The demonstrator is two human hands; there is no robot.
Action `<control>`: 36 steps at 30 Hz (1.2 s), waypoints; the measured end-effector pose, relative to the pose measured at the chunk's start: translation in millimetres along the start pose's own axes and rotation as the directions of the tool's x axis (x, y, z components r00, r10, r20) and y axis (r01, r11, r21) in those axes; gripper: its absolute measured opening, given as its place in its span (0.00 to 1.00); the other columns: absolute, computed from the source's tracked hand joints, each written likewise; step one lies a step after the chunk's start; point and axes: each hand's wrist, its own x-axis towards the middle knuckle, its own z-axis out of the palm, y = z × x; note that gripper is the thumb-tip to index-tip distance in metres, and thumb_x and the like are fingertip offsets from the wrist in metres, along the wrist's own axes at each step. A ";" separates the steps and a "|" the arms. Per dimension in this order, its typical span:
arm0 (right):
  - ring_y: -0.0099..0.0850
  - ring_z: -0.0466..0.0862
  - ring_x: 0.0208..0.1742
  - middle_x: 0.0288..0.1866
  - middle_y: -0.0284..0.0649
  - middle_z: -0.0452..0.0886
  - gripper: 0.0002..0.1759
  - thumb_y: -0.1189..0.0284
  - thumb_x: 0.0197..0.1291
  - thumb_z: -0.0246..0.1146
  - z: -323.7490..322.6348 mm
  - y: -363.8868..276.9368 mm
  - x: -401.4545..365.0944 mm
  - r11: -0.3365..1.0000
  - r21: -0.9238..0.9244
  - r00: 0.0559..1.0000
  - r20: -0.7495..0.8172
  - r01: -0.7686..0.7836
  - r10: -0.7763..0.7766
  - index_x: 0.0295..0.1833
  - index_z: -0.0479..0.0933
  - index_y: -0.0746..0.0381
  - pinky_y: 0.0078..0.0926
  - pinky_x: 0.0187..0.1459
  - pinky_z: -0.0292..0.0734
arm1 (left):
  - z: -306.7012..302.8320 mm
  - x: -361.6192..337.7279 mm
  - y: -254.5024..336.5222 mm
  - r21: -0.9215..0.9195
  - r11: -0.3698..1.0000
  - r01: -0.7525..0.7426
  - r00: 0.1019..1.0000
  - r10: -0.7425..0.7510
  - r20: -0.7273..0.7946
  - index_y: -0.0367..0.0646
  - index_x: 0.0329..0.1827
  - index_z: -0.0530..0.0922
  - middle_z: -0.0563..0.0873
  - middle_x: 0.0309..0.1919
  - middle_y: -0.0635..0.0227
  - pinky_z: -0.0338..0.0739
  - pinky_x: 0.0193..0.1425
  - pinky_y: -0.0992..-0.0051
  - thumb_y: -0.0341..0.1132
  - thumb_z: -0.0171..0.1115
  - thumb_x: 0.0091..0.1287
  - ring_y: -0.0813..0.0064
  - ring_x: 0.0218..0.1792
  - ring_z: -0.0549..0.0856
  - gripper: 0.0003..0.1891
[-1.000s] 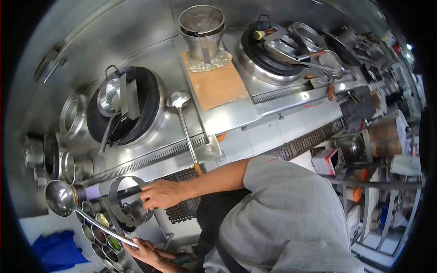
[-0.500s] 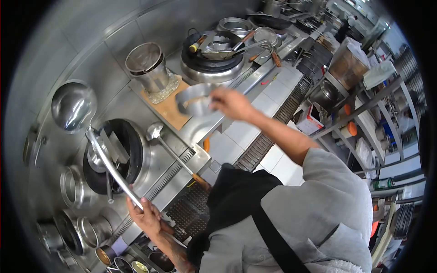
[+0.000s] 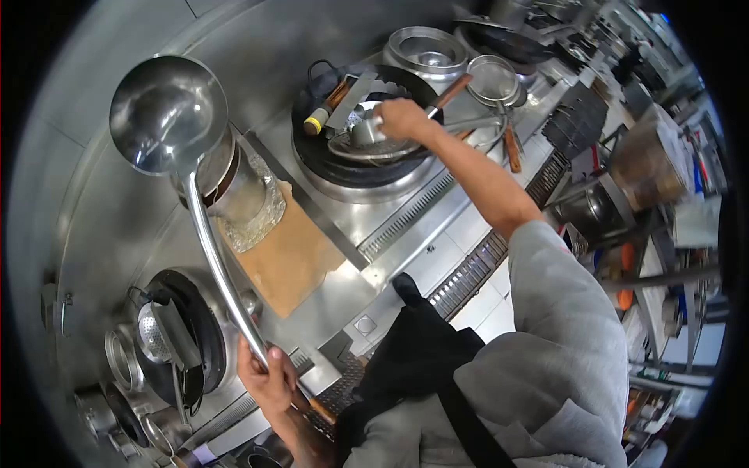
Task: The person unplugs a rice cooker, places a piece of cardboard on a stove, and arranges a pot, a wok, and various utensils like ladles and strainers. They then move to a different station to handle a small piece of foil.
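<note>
My left hand is closed around the handle of a large steel ladle, its bowl raised at the upper left. My right hand reaches over the black wok at the back burner, its fingers closed on the rim of a low round steel container. That container is at the wire strainer resting across the wok. A yellow-ended tool and a flat metal piece lie in the wok beside it.
A steel pot on crumpled foil stands on a brown board between the burners. A second wok at lower left holds a perforated ladle. A round sieve lies right of the back wok. Shelving stands at the right.
My right hand has carried the steel container from above the brown board to the strainer on the back wok. The view has shifted toward that wok; my left hand still grips the ladle.
</note>
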 end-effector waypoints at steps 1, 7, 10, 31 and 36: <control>0.48 0.87 0.51 0.45 0.51 0.88 0.19 0.63 0.53 0.67 7.0 -0.3 5.1 0.999 0.032 0.999 0.043 0.022 -0.024 0.50 0.86 0.59 0.43 0.56 0.81 | 12.1 10.0 -3.7 0.009 1.000 0.026 0.999 -0.026 -0.022 0.29 0.74 0.62 0.70 0.14 0.76 0.55 0.11 0.84 0.32 0.62 0.73 0.87 0.09 0.67 0.30; 0.49 0.88 0.47 0.45 0.50 0.88 0.15 0.61 0.60 0.64 57.4 -43.1 140.2 0.920 0.032 0.921 -0.027 0.390 -0.389 0.43 0.85 0.60 0.46 0.45 0.83 | 71.1 43.1 1.9 0.099 0.977 0.189 0.972 -0.172 -0.161 0.30 0.75 0.61 0.71 0.14 0.75 0.56 0.12 0.83 0.30 0.60 0.74 0.87 0.09 0.66 0.29; 0.38 0.87 0.57 0.58 0.39 0.87 0.18 0.69 0.65 0.58 106.1 -77.4 203.8 0.967 -0.145 0.905 0.404 0.208 -0.134 0.56 0.87 0.54 0.42 0.46 0.85 | 109.1 81.4 3.5 0.141 0.978 0.152 0.974 -0.125 -0.188 0.34 0.76 0.61 0.66 0.15 0.78 0.52 0.09 0.81 0.36 0.60 0.76 0.87 0.07 0.63 0.30; 0.48 0.88 0.49 0.54 0.48 0.86 0.27 0.48 0.72 0.52 -115.5 772.3 222.6 0.628 -0.682 0.927 -0.291 -0.374 0.237 0.64 0.77 0.55 0.50 0.47 0.82 | 263.0 100.1 -65.9 0.083 0.932 0.352 0.799 -0.253 -0.546 0.44 0.75 0.63 0.65 0.20 0.80 0.56 0.12 0.82 0.32 0.54 0.78 0.88 0.12 0.62 0.23; 0.59 0.81 0.60 0.59 0.62 0.80 0.48 0.38 0.56 0.66 -47.0 927.2 234.3 0.865 -0.189 0.828 -0.441 -0.464 0.348 0.66 0.70 0.70 0.50 0.62 0.75 | 342.5 138.0 -49.4 0.035 0.929 0.367 0.784 -0.289 -0.550 0.43 0.74 0.67 0.67 0.21 0.79 0.58 0.13 0.84 0.35 0.56 0.78 0.88 0.12 0.64 0.23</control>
